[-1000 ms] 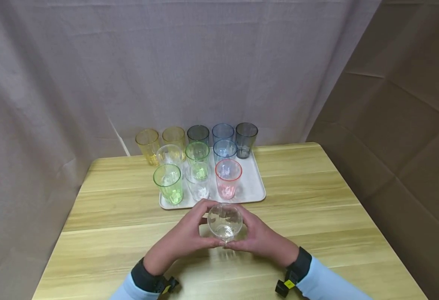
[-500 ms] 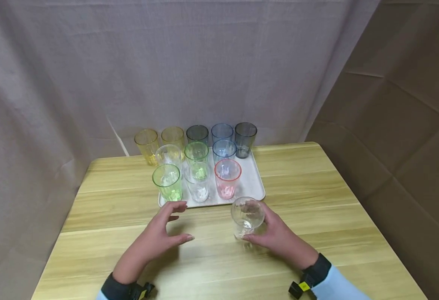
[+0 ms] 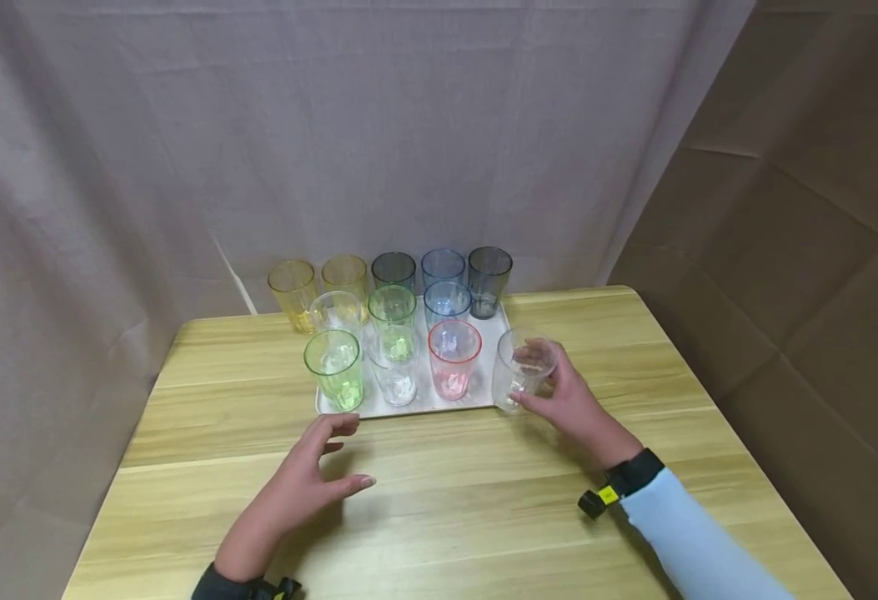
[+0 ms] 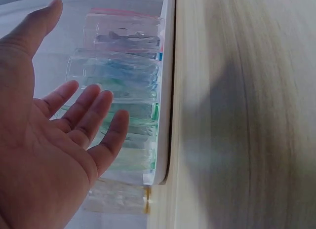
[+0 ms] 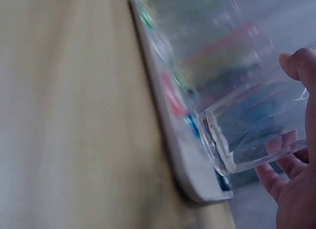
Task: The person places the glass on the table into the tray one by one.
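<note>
My right hand (image 3: 569, 400) grips a clear tumbler (image 3: 519, 377) and holds it over the front right corner of the white tray (image 3: 509, 333). In the right wrist view the clear tumbler (image 5: 247, 120) hangs just above the tray's corner (image 5: 197, 184), with my fingers (image 5: 291, 189) curled round it. My left hand (image 3: 311, 479) hovers over the wooden table (image 3: 439, 517) with fingers spread, holding nothing, just in front of the tray's front left. The left wrist view shows the open palm (image 4: 44, 155) facing the row of tumblers.
On the tray stand several tumblers: green (image 3: 333, 367), clear (image 3: 396, 375), red (image 3: 454, 358), blue (image 3: 448, 304), dark grey (image 3: 489, 279). Two yellow tumblers (image 3: 293, 292) stand at the back left. A grey curtain (image 3: 333, 125) hangs behind; the table's right edge borders a brown backdrop (image 3: 799, 250).
My left hand let go of the clear tumbler and drew back to the left. My right hand carried the tumbler away from me and to the right, up to the tray's corner.
</note>
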`<state>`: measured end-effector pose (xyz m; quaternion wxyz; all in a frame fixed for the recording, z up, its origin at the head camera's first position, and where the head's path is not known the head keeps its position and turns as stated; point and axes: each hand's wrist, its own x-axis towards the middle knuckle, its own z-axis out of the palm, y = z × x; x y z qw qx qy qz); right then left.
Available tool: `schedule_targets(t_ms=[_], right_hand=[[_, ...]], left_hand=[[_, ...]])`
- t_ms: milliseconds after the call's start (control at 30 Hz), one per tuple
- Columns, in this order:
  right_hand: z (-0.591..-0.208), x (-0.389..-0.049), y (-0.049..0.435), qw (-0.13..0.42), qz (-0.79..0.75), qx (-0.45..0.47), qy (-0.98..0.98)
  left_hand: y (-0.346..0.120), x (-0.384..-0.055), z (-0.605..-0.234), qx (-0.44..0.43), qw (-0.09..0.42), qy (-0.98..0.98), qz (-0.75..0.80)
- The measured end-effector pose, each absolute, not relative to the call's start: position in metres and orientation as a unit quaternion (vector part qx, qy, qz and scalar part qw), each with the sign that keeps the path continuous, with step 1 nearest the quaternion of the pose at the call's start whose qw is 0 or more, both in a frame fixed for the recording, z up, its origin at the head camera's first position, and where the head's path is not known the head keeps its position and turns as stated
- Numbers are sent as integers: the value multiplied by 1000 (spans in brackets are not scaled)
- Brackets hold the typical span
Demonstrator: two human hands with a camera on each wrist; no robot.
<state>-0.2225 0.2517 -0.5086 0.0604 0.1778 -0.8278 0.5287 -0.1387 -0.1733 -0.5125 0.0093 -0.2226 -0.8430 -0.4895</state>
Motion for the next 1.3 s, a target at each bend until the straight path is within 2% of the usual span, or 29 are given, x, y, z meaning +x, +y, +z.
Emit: schedule_targets(t_ms=[267, 500, 800, 1200, 1300], right_hand=[[-496, -301, 252, 58, 516, 123, -846], [-501, -336, 246, 56, 511, 113, -850], [-513, -349, 236, 38, 509, 83, -856], [-520, -351, 236, 26, 505, 81, -859], [-521, -343, 240, 26, 502, 83, -861]], left_hand=[[-175, -138, -516, -221, 13, -846, -484], [-179, -138, -517, -221, 6, -852, -475], [-183, -138, -520, -214, -5, -851, -479], [-185, -138, -523, -204, -10, -858, -472], [-187, -139, -524, -205, -8, -861, -465]])
